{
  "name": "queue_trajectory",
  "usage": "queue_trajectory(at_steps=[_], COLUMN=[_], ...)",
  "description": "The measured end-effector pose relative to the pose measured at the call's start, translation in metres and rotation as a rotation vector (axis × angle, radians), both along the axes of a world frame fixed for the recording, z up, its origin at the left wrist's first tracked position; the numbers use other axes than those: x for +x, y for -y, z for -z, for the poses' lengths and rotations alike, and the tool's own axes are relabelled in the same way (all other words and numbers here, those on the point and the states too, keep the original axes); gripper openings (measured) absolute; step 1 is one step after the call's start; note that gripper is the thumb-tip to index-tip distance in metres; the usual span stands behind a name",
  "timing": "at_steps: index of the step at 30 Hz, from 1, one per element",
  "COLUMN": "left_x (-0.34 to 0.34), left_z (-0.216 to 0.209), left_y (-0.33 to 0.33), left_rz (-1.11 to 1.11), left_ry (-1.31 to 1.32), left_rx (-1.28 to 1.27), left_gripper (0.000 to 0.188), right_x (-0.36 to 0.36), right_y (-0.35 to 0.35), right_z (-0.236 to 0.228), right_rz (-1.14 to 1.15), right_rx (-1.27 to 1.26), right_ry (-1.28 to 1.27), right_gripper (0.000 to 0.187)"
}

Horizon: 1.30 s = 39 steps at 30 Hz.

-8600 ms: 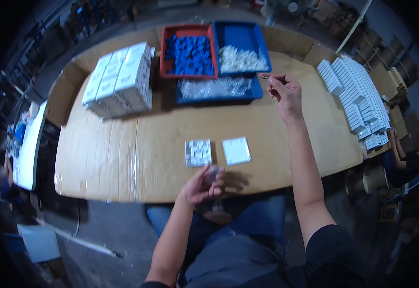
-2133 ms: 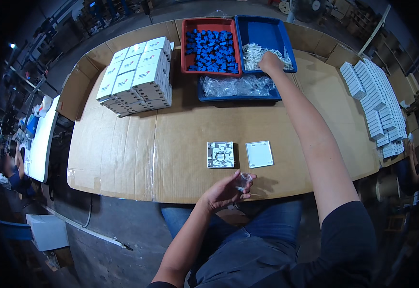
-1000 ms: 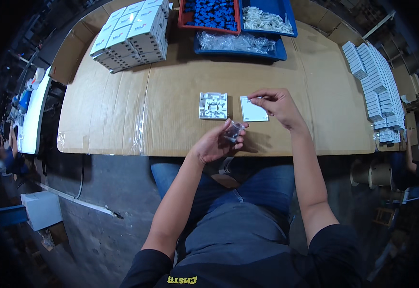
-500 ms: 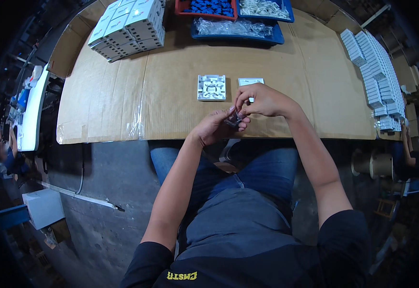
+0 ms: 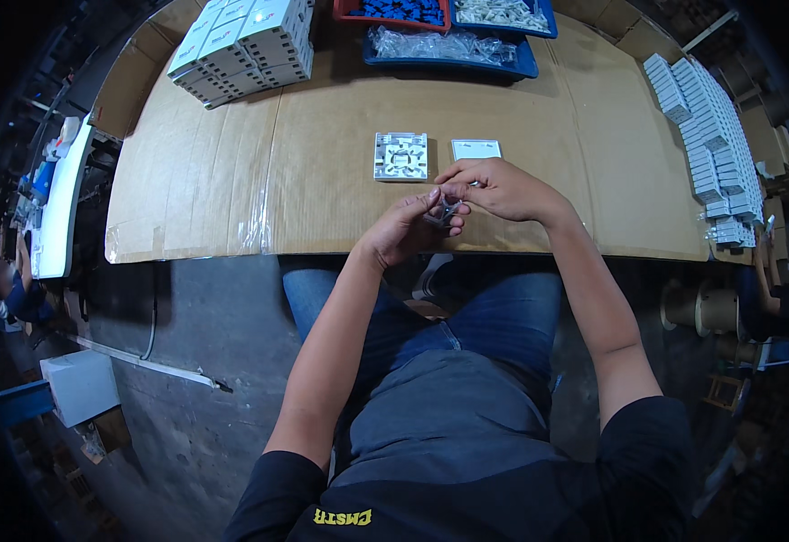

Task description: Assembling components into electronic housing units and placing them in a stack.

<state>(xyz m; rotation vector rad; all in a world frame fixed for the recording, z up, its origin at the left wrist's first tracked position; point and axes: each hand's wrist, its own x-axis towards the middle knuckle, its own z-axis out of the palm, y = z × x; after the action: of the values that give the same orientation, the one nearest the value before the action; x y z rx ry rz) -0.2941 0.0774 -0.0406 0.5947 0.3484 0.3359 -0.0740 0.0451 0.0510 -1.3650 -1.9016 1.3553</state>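
Note:
Over the table's near edge, my left hand (image 5: 403,229) is closed round a small clear plastic piece (image 5: 447,211), held between thumb and fingers. From the right, my right hand (image 5: 509,191) reaches across to it, its thumb and fingers pressed together just above the piece. Whatever those fingertips pinch is too small to make out. Beyond my hands lies a square white plastic box (image 5: 401,157) with moulded fittings inside. A flat white plate (image 5: 476,149) with two small dark slots rests to its right, partly covered by my right hand.
Cardboard covers the table (image 5: 322,199). Stacked white boxes (image 5: 245,45) stand at the far left. At the back are a red tray (image 5: 394,24) of blue parts, a blue tray (image 5: 506,31) of whitish parts and another blue tray (image 5: 453,70) of clear bags. Small white blocks (image 5: 710,135) line the right edge.
My right hand's fingers have come down from a raised pinch and now lie flatter, pointing left over the clear plastic piece. My left hand keeps its hold. The view has shifted slightly.

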Motion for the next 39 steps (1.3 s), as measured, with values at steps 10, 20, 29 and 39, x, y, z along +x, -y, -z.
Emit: queue_trajectory(at_steps=[10,20,29,39], left_x=[-0.005,-0.003,0.001,-0.005], left_z=[0.007,0.007,0.011,-0.008], left_y=[-0.001,-0.003,0.0,0.003], left_rz=[0.015,-0.004,-0.076,-0.031], left_ry=[0.071,0.034,0.14,0.027], left_rx=[-0.11,-0.094,-0.01,-0.052], left_gripper=[0.04,0.042,0.047,0.045], right_x=[-0.012,-0.019,-0.022,-0.036], right_y=[0.007,0.008,0.016,0.015], right_z=[0.008,0.011,0.02,0.003], right_rz=[0.056,0.175,0.183,0.276], right_rx=[-0.012,-0.207,0.54,-0.173], right_ry=[-0.105,-0.067,0.28,-0.017], right_gripper=[0.033,0.044,0.041,0.05])
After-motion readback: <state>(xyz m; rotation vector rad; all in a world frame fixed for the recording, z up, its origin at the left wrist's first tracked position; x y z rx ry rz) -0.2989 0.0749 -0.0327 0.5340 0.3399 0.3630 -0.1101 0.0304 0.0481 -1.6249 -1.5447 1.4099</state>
